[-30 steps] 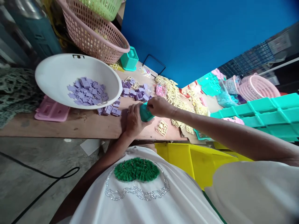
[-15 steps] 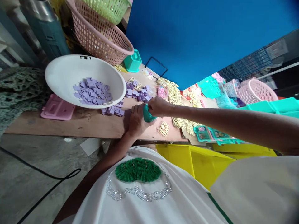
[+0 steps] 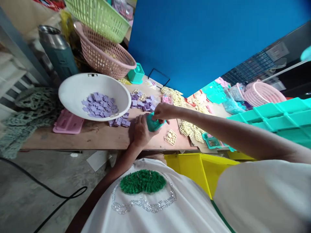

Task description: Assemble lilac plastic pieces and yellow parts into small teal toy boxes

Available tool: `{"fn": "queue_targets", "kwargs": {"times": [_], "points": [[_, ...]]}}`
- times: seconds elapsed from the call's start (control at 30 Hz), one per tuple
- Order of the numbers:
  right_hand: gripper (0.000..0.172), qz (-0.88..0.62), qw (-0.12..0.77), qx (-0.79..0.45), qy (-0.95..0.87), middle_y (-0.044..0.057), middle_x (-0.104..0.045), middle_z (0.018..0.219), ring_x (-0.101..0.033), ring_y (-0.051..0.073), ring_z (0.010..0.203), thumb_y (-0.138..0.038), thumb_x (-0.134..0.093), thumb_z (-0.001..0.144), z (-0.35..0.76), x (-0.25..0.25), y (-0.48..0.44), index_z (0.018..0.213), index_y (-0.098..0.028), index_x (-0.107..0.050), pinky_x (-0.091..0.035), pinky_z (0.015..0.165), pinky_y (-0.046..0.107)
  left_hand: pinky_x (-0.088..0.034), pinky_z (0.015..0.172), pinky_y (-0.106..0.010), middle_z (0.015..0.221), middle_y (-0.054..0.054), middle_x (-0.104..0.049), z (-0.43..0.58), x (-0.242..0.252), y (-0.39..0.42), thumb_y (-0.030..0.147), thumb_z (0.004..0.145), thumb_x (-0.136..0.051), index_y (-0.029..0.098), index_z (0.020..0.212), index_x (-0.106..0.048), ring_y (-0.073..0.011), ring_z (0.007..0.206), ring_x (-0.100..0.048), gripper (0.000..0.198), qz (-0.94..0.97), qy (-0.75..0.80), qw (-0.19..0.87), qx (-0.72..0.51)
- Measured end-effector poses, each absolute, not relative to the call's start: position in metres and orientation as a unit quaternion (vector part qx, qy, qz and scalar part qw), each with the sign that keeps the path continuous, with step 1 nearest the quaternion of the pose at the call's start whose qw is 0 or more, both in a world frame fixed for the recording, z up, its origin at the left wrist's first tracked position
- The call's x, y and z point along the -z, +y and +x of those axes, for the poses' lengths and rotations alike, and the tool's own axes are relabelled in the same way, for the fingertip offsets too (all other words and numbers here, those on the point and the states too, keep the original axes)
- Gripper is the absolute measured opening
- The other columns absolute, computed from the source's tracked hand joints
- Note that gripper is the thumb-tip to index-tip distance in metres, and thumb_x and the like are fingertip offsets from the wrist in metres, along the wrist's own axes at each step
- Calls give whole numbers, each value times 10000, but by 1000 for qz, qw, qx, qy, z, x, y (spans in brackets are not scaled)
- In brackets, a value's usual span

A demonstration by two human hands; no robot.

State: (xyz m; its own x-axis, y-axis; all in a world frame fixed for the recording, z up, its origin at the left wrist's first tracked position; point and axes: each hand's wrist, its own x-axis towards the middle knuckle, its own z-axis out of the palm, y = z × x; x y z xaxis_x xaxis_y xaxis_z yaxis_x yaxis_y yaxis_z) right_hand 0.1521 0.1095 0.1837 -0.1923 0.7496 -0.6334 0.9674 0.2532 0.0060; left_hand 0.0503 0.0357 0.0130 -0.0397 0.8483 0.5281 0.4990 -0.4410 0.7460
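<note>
Both hands meet over the wooden table. My left hand is closed around a small teal plastic box and holds it against the tabletop. My right hand pinches the top of the same box with bent fingers. Loose purple plastic pieces lie just left of my left hand, and more lie behind it. A cream plastic frame of small parts lies right of the box.
A white bowl holds several purple pieces. A pink lid lies under its edge. Pink and green baskets stand behind. Cream frames cover the right side. Teal bins and a yellow bin stand at right.
The view has shifted down and left. Both hands stay on the teal box; my right hand has moved slightly over its top.
</note>
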Motion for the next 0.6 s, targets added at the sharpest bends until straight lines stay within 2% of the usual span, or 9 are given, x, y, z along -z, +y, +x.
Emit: {"fn": "queue_targets", "kwargs": {"times": [0.1, 0.2, 0.3, 0.37, 0.53, 0.6], "points": [[105, 562, 130, 214, 788, 36, -775, 748, -680, 132, 612, -208, -763, 911, 178, -184, 111, 957, -138, -826, -524, 644, 252, -570, 1007, -486, 1234, -156, -729, 47, -13, 36, 452, 728, -965, 190, 1319, -548, -357, 1142, -716, 769, 675, 484, 165, -532], [283, 464, 43, 180, 866, 80, -794, 925, -693, 176, 828, -212, -874, 841, 200, -168, 102, 1117, -163, -834, -528, 757, 279, -583, 994, -480, 1243, -150, -719, 46, -12, 37, 427, 736, -964, 196, 1344, -536, -352, 1151, -710, 779, 675, 481, 174, -532], [121, 394, -8, 135, 909, 123, -781, 938, -642, 230, 936, -241, -786, 948, 211, -147, 92, 1019, -171, -854, -507, 825, 329, -587, 995, -478, 1240, -144, -721, 44, -11, 38, 412, 778, -940, 206, 1367, -533, -346, 1148, -707, 745, 685, 469, 173, -530], [140, 387, -50, 114, 914, 135, -771, 907, -601, 246, 927, -241, -745, 980, 216, -135, 87, 929, -160, -847, -487, 817, 345, -586, 1015, -483, 1266, -152, -720, 41, -11, 39, 413, 799, -927, 209, 1400, -524, -348, 1173, -707, 752, 694, 459, 171, -527], [173, 326, -137, 135, 925, 123, -767, 953, -547, 255, 920, -252, -747, 979, 231, -120, 89, 1102, -181, -846, -471, 829, 374, -585, 1062, -464, 1338, -147, -715, 27, -15, 41, 400, 812, -920, 226, 1438, -538, -335, 1254, -706, 754, 727, 437, 216, -483], [177, 296, -163, 148, 930, 129, -762, 991, -547, 267, 963, -267, -753, 978, 237, -116, 92, 1101, -187, -853, -477, 862, 394, -569, 1111, -467, 1388, -137, -700, 21, -18, 44, 392, 799, -929, 239, 1444, -546, -327, 1306, -690, 765, 740, 413, 253, -466]]}}
